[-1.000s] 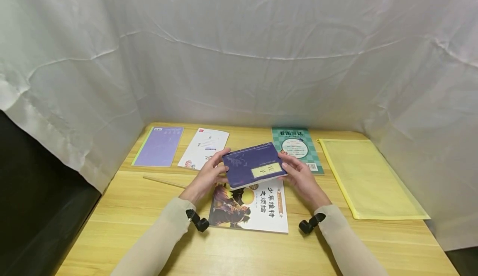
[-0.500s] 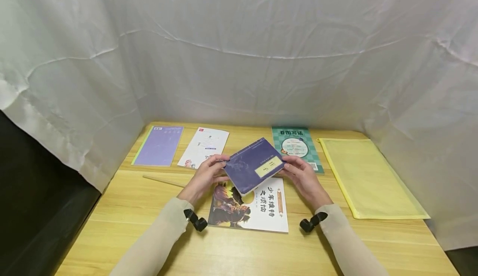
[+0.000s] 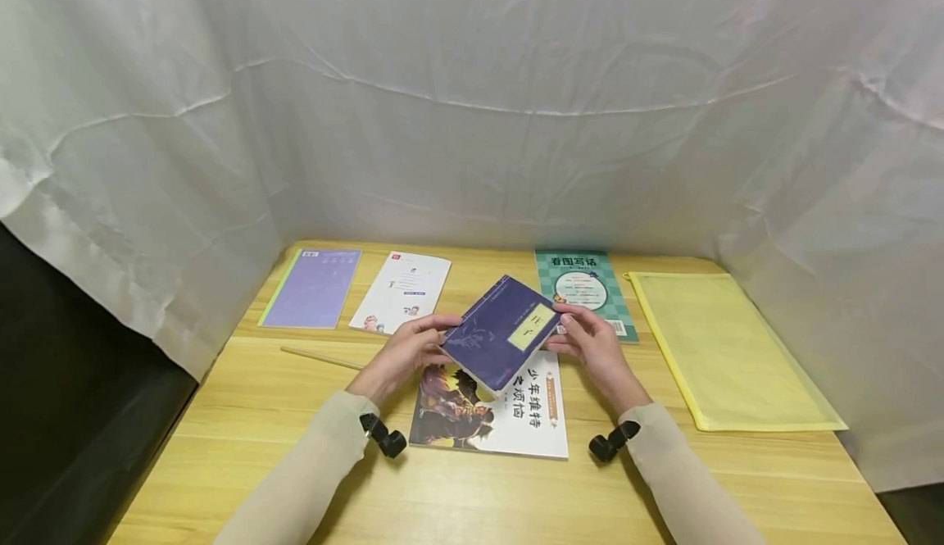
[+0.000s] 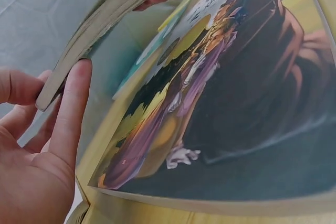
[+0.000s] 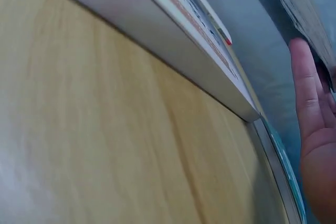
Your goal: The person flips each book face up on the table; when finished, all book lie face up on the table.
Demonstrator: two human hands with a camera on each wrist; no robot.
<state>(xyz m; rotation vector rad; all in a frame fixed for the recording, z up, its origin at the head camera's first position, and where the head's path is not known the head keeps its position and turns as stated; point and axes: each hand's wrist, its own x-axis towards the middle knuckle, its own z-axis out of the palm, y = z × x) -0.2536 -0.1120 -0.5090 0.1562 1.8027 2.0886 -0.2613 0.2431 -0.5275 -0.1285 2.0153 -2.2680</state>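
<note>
Pale wood-grain table [image 3: 479, 496] before a grey cloth drape [image 3: 479, 160]; navy paperback book [image 3: 490, 332] aloft between two hands.
Head view: book turned diagonally, cover up, above the white book with a dark horse-and-rider picture [image 3: 542, 438]. Left hand [image 3: 406, 352] and right hand [image 3: 596, 352] pinch opposite sides, fingers part-bent, parted by the book's thickness. Thin wooden stick [image 3: 320, 357] near the left wrist; teal chequered book [image 3: 618, 295] behind the right hand; yellow mesh pouch [image 3: 737, 356] well to the right. Left wrist view: fingertips either side of the pages, one long finger nearly straight beneath; gap to the book below. Right wrist view: finger against the underside; thumb not visible. Handling, my judgement: support both sides evenly, turn the wrists together, and pinch the covers too, so pages don't fan.
</note>
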